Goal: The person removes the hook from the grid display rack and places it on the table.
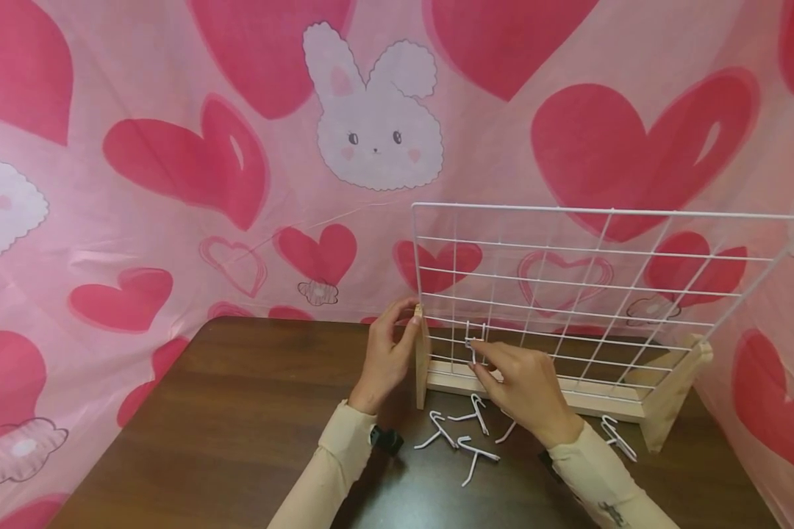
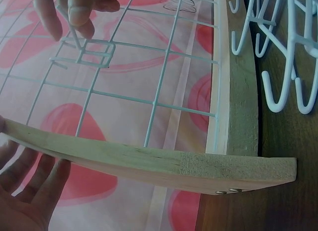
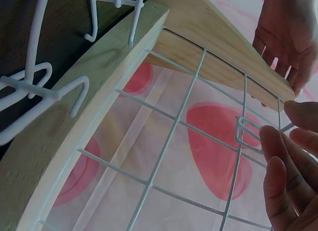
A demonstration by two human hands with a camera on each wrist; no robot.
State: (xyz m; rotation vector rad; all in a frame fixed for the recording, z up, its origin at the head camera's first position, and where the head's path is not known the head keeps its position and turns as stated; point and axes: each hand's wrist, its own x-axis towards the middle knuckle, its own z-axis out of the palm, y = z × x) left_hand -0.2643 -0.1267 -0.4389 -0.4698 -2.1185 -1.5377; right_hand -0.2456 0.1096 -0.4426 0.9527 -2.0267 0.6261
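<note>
My right hand pinches the arm of a white wire hook between thumb and fingers. The hook's bent frame lies against the bars of a white wire grid, near its lower left corner. My left hand grips the rear edge of the left wooden side piece of the stand that holds the grid. In the left wrist view, its fingers lie along the wood's outer face. The grid leans back, set in the stand's wooden base bar.
Several more white hooks lie on the dark wooden table in front of the stand, one partly behind my right hand. Another hook lies by the right side piece. A pink heart-patterned cloth hangs behind the table.
</note>
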